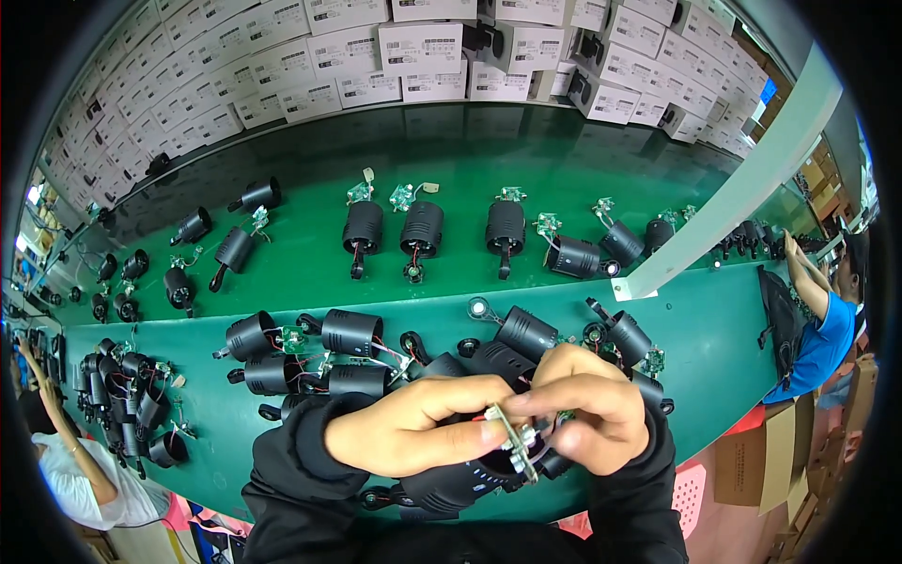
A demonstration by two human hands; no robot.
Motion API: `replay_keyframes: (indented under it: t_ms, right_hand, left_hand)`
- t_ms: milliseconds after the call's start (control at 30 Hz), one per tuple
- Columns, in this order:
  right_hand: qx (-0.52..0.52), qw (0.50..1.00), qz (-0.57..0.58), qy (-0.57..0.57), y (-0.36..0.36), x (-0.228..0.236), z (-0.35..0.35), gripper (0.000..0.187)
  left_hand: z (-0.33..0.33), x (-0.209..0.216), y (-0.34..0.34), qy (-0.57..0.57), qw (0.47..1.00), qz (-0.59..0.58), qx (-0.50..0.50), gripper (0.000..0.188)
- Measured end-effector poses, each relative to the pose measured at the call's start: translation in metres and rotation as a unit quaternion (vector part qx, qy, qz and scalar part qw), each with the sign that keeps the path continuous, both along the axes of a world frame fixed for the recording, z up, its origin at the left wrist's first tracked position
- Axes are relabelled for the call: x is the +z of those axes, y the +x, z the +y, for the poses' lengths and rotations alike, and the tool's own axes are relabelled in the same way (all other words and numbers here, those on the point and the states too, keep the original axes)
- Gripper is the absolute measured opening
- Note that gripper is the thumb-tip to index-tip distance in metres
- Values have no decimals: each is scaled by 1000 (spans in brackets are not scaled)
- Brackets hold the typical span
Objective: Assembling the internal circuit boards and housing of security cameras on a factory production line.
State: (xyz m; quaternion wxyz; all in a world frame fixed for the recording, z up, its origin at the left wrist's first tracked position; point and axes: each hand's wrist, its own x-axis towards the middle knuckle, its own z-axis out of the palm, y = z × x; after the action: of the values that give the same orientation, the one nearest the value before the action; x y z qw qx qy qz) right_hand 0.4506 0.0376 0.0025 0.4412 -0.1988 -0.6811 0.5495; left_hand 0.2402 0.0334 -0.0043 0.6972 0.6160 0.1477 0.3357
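My left hand (413,432) pinches a small circuit board (515,446) between thumb and forefinger, holding it edge-on in front of me. Close against its other side, the fingers of my right hand (597,414) are curled together, with thin wires and pale connectors among them. Whatever those fingertips grip is too small and covered to make out. Beneath my hands lies a black cylindrical housing (446,491) with slots in its wall, partly hidden. More such housings, among them one black cylinder (352,331) with wires and boards trailing out, lie just beyond my hands.
A raised green shelf (451,282) carries a row of similar housings. White boxes (421,49) are stacked behind it. A pale metal post (742,179) slants down at the right. Housings are heaped at the left (117,399). People sit at both sides; a cardboard box (752,461) stands lower right.
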Motion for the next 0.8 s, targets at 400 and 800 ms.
replay_keyframes:
  t_ms: [400, 800]
  right_hand:
    - [-59, 996, 38, 61, 11, 3, 5, 24]
    - [-172, 974, 121, 87, 16, 6, 0, 19]
  left_hand:
    - [-4, -5, 1, 70, 996, 5, 53, 57]
    - [-14, -8, 19, 94, 985, -102, 102, 77]
